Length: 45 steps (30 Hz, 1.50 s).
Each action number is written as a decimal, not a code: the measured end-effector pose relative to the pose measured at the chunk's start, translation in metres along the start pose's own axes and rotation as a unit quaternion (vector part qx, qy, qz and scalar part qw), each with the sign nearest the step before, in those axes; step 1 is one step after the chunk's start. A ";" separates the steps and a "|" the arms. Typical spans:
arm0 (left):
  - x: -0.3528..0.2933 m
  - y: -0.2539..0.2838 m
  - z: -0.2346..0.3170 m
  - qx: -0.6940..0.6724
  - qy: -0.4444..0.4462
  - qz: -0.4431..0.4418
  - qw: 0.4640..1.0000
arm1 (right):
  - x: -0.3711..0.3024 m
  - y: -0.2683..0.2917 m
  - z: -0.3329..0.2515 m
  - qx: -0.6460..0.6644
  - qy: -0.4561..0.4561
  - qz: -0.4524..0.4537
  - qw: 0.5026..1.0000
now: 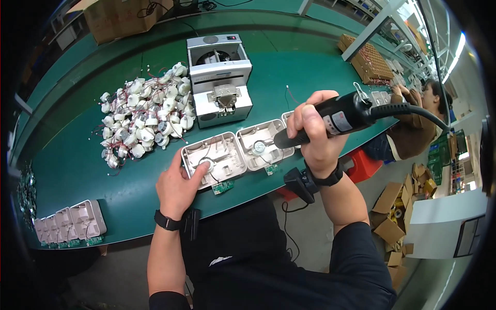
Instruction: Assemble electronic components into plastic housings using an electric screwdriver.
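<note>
My left hand (pixel 174 188) grips the left edge of an open white plastic housing (pixel 231 147). Its thumb presses on a small round white part inside, and the fingers curl around the outer wall. From this housing's near side a green circuit board (pixel 223 187) hangs on wires. Touching it on the right is a second white housing (pixel 247 137) with a round part (pixel 258 148) inside and its own green board (pixel 272 169). My right hand (pixel 316 132) is wrapped around a black corded electric screwdriver (pixel 336 116), held above the bench. Its tapered front end points left over the second housing; no bit can be made out.
Behind the housings stands a grey benchtop machine (pixel 219 77). A heap of white round wired parts (pixel 147 116) lies left of it. More housings (pixel 88 217) line the front left edge. A compartmented tray (pixel 369 59), red stool (pixel 365 165) and seated co-worker (pixel 416 124) are on the right.
</note>
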<state>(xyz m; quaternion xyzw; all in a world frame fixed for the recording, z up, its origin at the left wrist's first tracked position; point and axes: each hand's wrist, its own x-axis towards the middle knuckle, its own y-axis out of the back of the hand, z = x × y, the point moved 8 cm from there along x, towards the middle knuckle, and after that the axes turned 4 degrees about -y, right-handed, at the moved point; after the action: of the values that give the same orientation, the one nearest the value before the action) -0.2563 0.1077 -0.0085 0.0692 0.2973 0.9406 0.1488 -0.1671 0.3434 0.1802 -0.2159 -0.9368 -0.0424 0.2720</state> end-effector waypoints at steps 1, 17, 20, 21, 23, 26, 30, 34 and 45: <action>0.000 0.000 -0.001 0.000 0.001 0.001 1.000 | 0.000 0.001 0.002 -0.004 0.003 -0.001 1.000; 0.001 0.002 0.002 -0.005 -0.009 0.012 1.000 | 0.011 0.003 0.027 -0.042 -0.020 0.010 0.999; 0.001 0.002 0.005 0.005 -0.010 0.004 1.000 | 0.012 -0.002 0.026 -0.057 -0.021 0.012 0.998; 0.001 0.001 0.002 0.009 -0.007 0.006 1.000 | 0.013 -0.004 0.025 -0.064 -0.022 0.013 0.998; 0.003 0.001 -0.001 0.014 -0.006 0.010 1.000 | 0.013 -0.006 0.026 -0.087 -0.015 0.021 0.996; 0.004 0.002 0.000 0.016 -0.007 0.007 1.000 | 0.014 -0.009 0.032 -0.132 -0.002 0.032 0.991; 0.005 0.000 0.001 0.010 -0.004 0.003 1.000 | 0.016 -0.010 0.035 -0.155 0.008 0.028 0.987; 0.005 0.003 -0.001 0.010 0.001 0.005 1.000 | 0.019 -0.009 0.032 -0.151 0.008 0.027 0.988; 0.005 -0.001 0.006 0.009 0.013 -0.014 1.000 | 0.071 -0.064 -0.019 0.078 0.049 -0.045 0.995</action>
<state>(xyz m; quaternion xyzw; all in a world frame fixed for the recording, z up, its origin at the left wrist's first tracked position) -0.2592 0.1132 -0.0040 0.0545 0.3086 0.9364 0.1577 -0.2389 0.3090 0.2356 -0.1496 -0.9314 0.0084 0.3316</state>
